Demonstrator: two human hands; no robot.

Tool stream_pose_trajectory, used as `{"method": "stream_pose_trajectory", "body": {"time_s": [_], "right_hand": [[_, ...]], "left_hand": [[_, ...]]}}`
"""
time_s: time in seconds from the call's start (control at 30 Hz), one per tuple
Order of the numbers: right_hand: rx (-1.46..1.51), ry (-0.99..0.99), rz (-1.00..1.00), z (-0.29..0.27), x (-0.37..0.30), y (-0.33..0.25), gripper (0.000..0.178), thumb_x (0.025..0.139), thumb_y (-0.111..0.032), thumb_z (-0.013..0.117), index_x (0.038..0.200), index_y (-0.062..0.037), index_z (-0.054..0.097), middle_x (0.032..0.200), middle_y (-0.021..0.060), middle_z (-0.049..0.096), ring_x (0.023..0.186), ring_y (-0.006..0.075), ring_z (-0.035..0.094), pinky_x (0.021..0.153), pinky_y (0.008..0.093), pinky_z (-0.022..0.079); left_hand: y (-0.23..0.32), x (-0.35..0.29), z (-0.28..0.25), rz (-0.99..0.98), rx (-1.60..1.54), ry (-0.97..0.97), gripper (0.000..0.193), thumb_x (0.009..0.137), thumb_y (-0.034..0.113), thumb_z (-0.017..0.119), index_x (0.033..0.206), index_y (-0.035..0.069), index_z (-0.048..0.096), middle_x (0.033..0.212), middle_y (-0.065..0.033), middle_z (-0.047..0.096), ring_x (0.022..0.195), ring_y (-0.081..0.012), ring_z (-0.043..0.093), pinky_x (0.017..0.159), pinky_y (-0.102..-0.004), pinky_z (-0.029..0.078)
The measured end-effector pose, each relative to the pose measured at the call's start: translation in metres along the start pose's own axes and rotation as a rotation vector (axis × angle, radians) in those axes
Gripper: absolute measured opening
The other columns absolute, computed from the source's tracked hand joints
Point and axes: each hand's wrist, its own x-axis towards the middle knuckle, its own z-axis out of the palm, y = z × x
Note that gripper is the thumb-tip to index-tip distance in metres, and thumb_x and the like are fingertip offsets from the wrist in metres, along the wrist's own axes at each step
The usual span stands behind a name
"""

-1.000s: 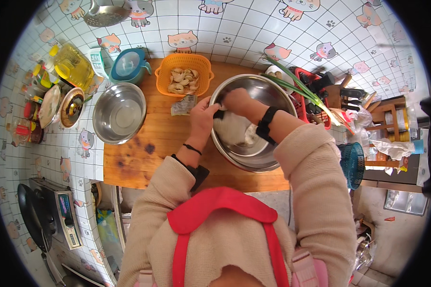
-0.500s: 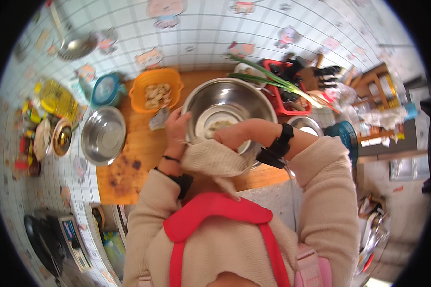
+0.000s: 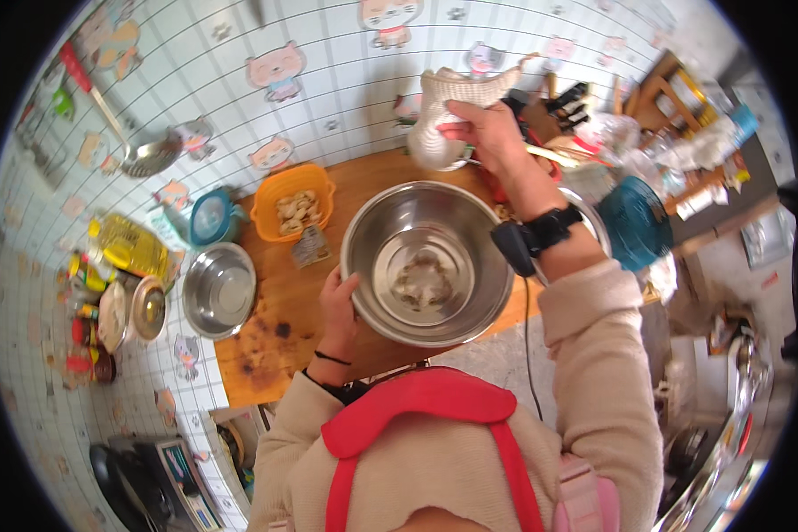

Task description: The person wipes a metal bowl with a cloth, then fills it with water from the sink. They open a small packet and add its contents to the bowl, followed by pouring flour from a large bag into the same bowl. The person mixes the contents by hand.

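Observation:
A large stainless steel bowl [image 3: 372,217] stands at the front of the wooden counter; brownish bits lie in its bottom, in what looks like a little liquid. My left hand [image 3: 338,306] grips its left rim, thumb over the edge. My right hand [image 3: 492,133] is raised beyond the bowl's far right side, fingers closed on a cream, coarse-woven cloth bag [image 3: 433,120]. The bag hangs apart from the bowl, with a short cord at its right corner. Whether anything is inside it I cannot tell.
Left of the bowl are an orange basket [image 3: 262,213] with pale pieces, a small printed packet [image 3: 310,248], a smaller steel bowl [image 3: 201,293] and a blue container [image 3: 211,222]. A teal basket [image 3: 634,222] and knives [image 3: 569,106] are at right. A skimmer [image 3: 153,158] hangs on the wall.
My right hand has lifted the cloth bag from the bowl's near rim up and away to the far right. The bits in the bowl now show. My left hand stays on the rim.

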Motion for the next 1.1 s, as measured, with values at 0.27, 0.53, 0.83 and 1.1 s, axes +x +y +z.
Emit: {"method": "stream_pose_trajectory", "body": {"time_s": [0.27,0.53,0.83,1.1], "right_hand": [[0.109,0.064,0.013,0.023,-0.055,0.005,0.024,0.079,-0.002,0.054,0.101,0.0066,0.051,0.086,0.015,0.061,0.06,0.0214,0.062,0.047,0.0246,0.05],[0.255,-0.186,0.072,0.076,-0.144,0.006,0.028,0.078,-0.004,0.059,0.104,0.0029,0.053,0.088,0.013,0.062,0.065,0.0201,0.061,0.055,0.0273,0.052],[0.131,0.286,-0.239,-0.024,-0.169,-0.042,0.019,0.082,-0.005,0.053,0.097,0.0059,0.053,0.085,0.0132,0.061,0.063,0.0203,0.062,0.057,0.027,0.053],[0.084,0.507,-0.51,-0.26,-0.178,-0.119,0.025,0.082,-0.01,0.055,0.102,0.0045,0.05,0.092,0.0136,0.057,0.078,0.0249,0.06,0.066,0.0326,0.052]], "left_hand": [[0.029,-0.018,-0.014,-0.18,0.265,-0.158,0.036,0.083,0.013,0.055,0.115,0.001,0.044,0.088,-0.0052,0.058,0.073,-0.0112,0.056,0.063,-0.0226,0.049],[0.069,-0.021,0.001,0.584,0.654,-0.282,0.072,0.071,0.019,0.067,0.129,-0.002,0.029,0.123,-0.0134,0.039,0.111,-0.0224,0.04,0.094,-0.034,0.03],[0.05,-0.021,-0.018,0.414,0.631,-0.246,0.064,0.075,0.013,0.061,0.128,-0.004,0.029,0.125,-0.0141,0.038,0.115,-0.0239,0.037,0.099,-0.0346,0.027],[0.016,-0.049,-0.033,-0.278,0.559,-0.249,0.052,0.083,0.029,0.055,0.124,0.005,0.034,0.102,-0.0075,0.055,0.067,-0.0153,0.057,0.051,-0.0268,0.046]]}}
